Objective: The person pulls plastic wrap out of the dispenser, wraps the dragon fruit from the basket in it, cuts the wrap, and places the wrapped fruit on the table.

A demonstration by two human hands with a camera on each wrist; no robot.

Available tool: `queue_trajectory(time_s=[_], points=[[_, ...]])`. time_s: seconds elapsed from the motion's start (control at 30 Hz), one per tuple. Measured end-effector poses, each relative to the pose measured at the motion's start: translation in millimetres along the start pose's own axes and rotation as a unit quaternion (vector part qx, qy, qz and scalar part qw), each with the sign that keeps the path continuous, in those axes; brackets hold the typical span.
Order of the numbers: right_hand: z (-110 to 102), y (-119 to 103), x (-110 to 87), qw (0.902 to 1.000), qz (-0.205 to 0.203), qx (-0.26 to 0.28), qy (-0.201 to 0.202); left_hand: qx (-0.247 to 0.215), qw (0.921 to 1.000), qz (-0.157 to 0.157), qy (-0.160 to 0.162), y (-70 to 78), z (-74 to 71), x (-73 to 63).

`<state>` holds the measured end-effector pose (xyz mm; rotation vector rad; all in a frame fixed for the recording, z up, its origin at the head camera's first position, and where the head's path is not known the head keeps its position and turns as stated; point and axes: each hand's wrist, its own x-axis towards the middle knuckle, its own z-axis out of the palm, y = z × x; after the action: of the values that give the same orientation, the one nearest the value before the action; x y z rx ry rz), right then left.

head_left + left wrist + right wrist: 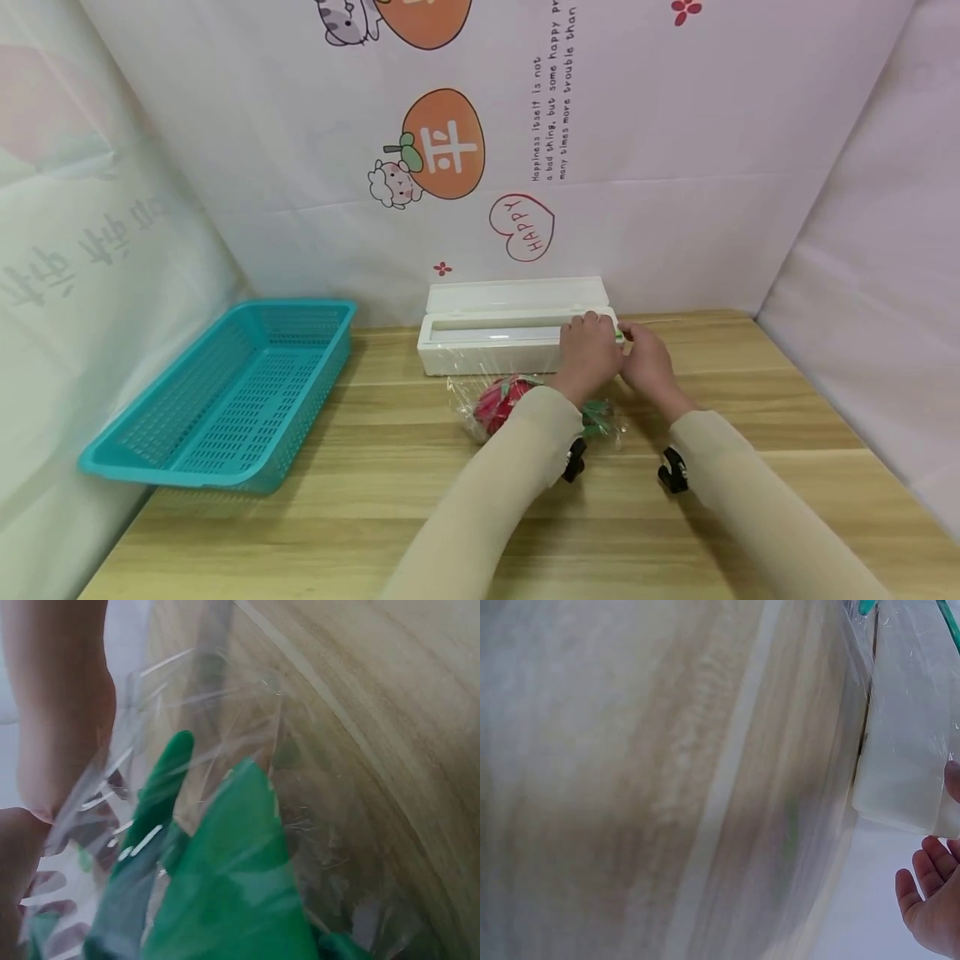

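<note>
A white cling film box (pixel 491 360) stands at the table's back, its lid (pixel 517 294) raised. Over its right part my left hand (pixel 588 354) holds the top edge with bent fingers. Beside the right end, close to a small green piece (pixel 619 335), is my right hand (pixel 648 367). In the right wrist view the fingers of my right hand (pixel 934 900) look loose, near the box's end (pixel 900 780); its thumb is unclear. In front of the box lies a red dragon fruit (pixel 498 404) with green leaf tips (pixel 232 877), covered by clear cling film (pixel 217 690).
A turquoise plastic basket (pixel 258 400) sits at the left of the wooden table (pixel 360 517). Printed white sheets (pixel 660 167) hang behind the box and along both sides. The left forearm lies above the wrapped fruit.
</note>
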<state>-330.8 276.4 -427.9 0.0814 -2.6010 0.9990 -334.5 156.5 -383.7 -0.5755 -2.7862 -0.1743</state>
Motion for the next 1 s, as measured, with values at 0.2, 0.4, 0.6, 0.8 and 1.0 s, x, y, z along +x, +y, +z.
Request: queue_trajectory(time_s=[0.2, 0.4, 0.6, 0.8, 1.0], points=[[3.6, 0.2, 0.8, 0.9999, -0.001, -0.004, 0.012, 0.011, 0.9998, -0.012, 0.010, 0.2, 9.5, 5.1], [5.7, 2.1, 1.5, 0.9999, 0.007, 0.000, 0.014, 0.024, 0.9996, 0.003, 0.016, 1.2, 14.2, 7.0], [4.9, 2.2, 0.8, 0.9998, 0.006, 0.007, 0.019, 0.048, 0.9981, 0.035, 0.020, 5.0, 13.8, 9.1], [2.9, -0.2, -0.5, 0.9996, -0.008, 0.009, 0.026, 0.071, 0.9965, 0.043, 0.008, 9.8, 16.8, 14.2], [3.4, 0.1, -0.9, 0.9994, -0.011, 0.010, 0.031, 0.091, 0.9940, 0.057, 0.023, 10.5, 19.0, 17.1]])
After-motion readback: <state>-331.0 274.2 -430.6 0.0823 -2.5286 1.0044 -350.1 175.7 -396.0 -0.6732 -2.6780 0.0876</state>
